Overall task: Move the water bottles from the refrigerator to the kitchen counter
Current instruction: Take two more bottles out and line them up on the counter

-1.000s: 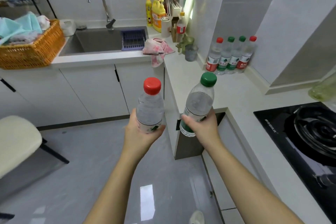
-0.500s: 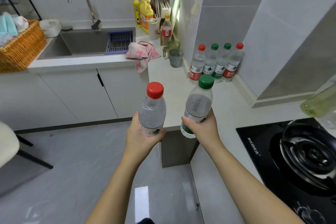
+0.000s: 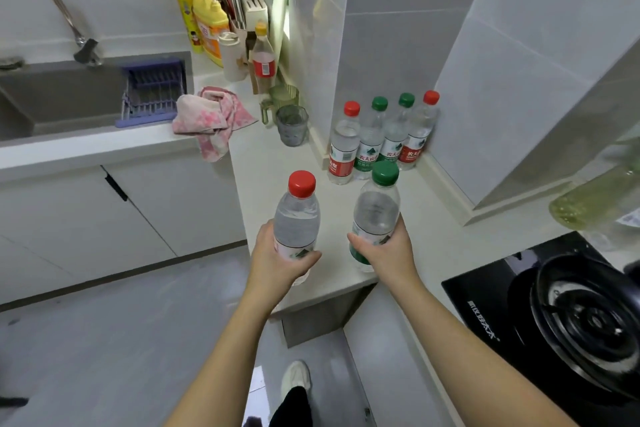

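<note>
My left hand (image 3: 277, 262) grips a clear water bottle with a red cap (image 3: 297, 215) around its lower body. A second water bottle, with a green cap (image 3: 376, 210), is held the same way in my right hand (image 3: 388, 253). Both bottles are upright above the near corner of the white kitchen counter (image 3: 433, 246). Several more water bottles (image 3: 381, 139), with red and green caps, stand in a row against the tiled wall at the back of the counter. The refrigerator is out of view.
A black gas hob (image 3: 568, 319) fills the counter at right, with a yellowish oil bottle (image 3: 595, 198) behind it. Two tumblers (image 3: 291, 125), a pink cloth (image 3: 214, 118), detergent bottles (image 3: 207, 28) and a sink (image 3: 69, 94) lie to the left. My shoe (image 3: 295, 378) shows on the grey floor.
I have stepped closer to the counter. Both held bottles moved forward from over the floor and counter edge to above the counter corner, nearer the row of standing bottles.
</note>
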{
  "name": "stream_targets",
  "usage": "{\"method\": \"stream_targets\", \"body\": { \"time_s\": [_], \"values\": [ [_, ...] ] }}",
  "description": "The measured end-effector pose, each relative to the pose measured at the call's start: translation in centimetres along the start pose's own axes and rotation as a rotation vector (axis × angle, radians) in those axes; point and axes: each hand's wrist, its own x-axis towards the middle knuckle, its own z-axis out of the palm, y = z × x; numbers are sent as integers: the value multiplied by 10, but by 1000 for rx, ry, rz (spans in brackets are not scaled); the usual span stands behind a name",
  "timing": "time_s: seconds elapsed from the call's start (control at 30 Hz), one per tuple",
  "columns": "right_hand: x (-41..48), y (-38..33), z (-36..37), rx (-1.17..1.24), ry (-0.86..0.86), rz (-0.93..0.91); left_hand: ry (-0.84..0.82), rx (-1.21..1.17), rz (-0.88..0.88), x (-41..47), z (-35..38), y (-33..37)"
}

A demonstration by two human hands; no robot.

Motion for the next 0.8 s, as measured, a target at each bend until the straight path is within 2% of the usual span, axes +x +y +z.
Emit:
{"method": "stream_targets", "body": {
  "time_s": [0.17,0.47,0.8],
  "values": [
    [36,8,7,-69,18,74,-37,-16,-29,61,16,-16],
    [75,23,20,-93,78,180,-138,21,-54,107,28,-41],
    [108,36,30,-49,31,190,-103,-1,-61,134,48,-47]
  ]
}}
